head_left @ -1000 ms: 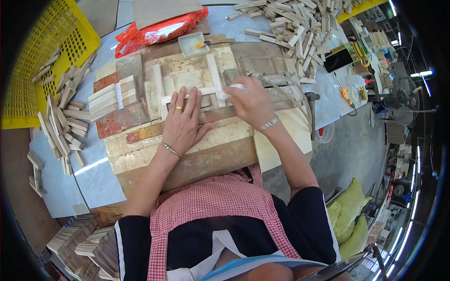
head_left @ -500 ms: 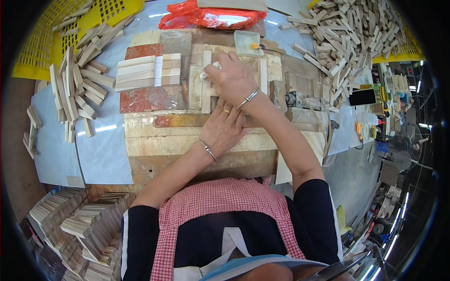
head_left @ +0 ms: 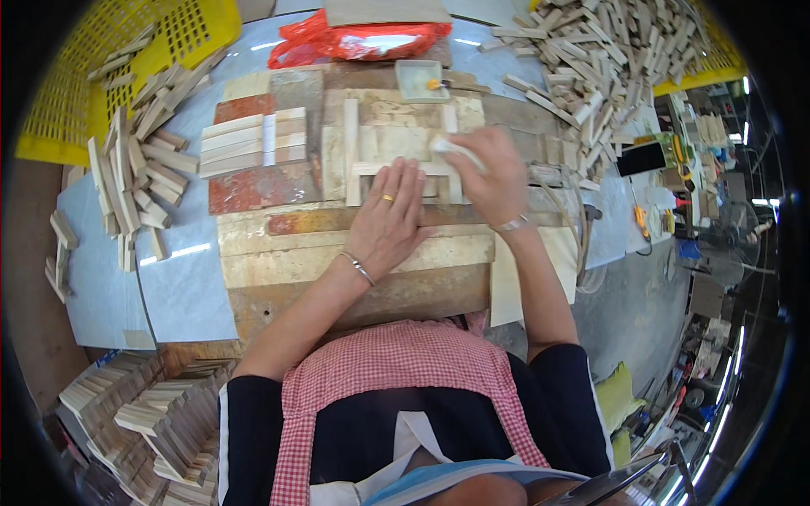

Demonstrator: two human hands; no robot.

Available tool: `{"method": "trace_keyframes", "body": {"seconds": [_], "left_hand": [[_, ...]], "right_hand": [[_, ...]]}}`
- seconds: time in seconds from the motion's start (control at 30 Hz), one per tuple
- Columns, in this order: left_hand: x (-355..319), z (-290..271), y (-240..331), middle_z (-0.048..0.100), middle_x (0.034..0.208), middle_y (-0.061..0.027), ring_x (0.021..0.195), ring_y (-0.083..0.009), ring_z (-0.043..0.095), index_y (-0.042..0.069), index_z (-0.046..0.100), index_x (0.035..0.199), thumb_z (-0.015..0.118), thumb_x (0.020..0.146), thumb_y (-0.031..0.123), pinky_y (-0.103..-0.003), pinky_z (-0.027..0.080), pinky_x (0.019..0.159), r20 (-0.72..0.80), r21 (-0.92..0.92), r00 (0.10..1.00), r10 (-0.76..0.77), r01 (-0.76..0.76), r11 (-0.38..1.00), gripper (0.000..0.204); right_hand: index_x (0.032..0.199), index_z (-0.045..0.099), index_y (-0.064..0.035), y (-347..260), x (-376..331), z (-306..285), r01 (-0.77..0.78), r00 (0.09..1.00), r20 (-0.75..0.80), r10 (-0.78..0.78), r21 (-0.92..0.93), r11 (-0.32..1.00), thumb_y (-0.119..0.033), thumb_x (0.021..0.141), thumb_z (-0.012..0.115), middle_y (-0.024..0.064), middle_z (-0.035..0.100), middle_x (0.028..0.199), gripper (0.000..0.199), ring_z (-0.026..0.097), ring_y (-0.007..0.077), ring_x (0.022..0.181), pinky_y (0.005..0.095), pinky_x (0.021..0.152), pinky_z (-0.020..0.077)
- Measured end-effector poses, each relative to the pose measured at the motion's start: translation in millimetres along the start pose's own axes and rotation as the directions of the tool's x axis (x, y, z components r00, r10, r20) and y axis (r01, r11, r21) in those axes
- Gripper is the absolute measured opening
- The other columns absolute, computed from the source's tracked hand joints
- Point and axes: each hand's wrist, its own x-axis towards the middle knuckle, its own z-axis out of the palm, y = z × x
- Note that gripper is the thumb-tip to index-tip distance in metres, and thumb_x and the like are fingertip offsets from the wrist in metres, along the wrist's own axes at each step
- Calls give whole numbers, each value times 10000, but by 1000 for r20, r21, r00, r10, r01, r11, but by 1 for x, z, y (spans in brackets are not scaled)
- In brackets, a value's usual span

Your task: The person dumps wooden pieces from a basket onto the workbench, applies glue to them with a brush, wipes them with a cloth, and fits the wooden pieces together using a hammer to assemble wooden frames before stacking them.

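A small frame of pale wooden strips (head_left: 352, 135) lies on a wooden work board, with two uprights and crosspieces between them near its lower end. My left hand (head_left: 390, 215) rests on the crosspieces, palm down with the fingers stretched out. In my right hand (head_left: 498, 181) is a white wad that looks like a rag (head_left: 447, 149), pinched at the fingertips against the frame's right upright. Motion blurs that hand a little. Beyond the frame stands a shallow pale dish (head_left: 419, 82) with a small orange-tipped tool in it.
Left of the frame, short wooden strips (head_left: 232, 148) lie side by side. Loose sticks heap at the far right (head_left: 607, 59) and spill from a yellow basket (head_left: 38, 122) at left. A red plastic bag (head_left: 363, 40) lies at the back, a phone (head_left: 641, 158) at right.
My right hand has moved with the white wad from the frame's left upright to its right upright. My left hand stays on the lower crosspieces. The whole view has shifted slightly.
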Motion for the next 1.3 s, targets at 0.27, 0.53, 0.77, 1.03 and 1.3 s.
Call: {"method": "trace_keyframes", "body": {"seconds": [0.27, 0.53, 0.77, 1.03, 1.3], "left_hand": [[5, -2, 3, 367, 1407, -233, 1336, -368, 321, -102, 369, 1334, 621, 812, 438, -445, 261, 1113, 39, 39, 999, 1, -3, 999, 793], [49, -13, -20, 577, 1081, -165, 1030, -331, 534, -9, 578, 1072, 650, 810, 293, -417, 433, 874, -83, -30, 997, -10, 7, 1000, 407], [58, -24, -26, 562, 911, -170, 859, -322, 581, 11, 568, 868, 574, 818, 184, -406, 490, 743, -82, -68, 993, -81, 75, 995, 180], [-128, -228, -24, 515, 846, -144, 791, -324, 547, 27, 506, 871, 696, 741, 192, -408, 456, 707, -375, 257, 899, -226, 335, 906, 282], [-352, -314, 32, 570, 848, -179, 764, -364, 581, 12, 537, 959, 648, 825, 175, -432, 474, 666, -536, 377, 383, -752, 906, 193, 238]], "right_hand": [[957, 665, -51, 52, -165, -102, -432, 902, -93, 422, -215, 876, -85, 762, 713, 113, 626, 896, 203, 603, 273, 865, 348, 750, 476], [977, 670, -94, 63, -182, -91, -429, 903, -162, 398, -274, 861, -126, 765, 709, 110, 611, 952, 218, 605, 276, 880, 355, 731, 495], [1122, 632, -62, 58, -176, -92, -200, 956, 75, 283, -539, 818, -195, 800, 666, 212, 557, 1219, 350, 524, 367, 1118, 450, 948, 411], [1171, 590, -18, 50, -118, -66, 18, 997, 81, 2, -249, 968, -103, 893, 574, 210, 539, 1235, 291, 515, 360, 1135, 436, 953, 395], [1149, 600, -31, 4, -34, -20, 240, 959, 173, -225, -68, 968, -91, 896, 568, 185, 559, 1202, 262, 534, 342, 1102, 419, 928, 409]]}}
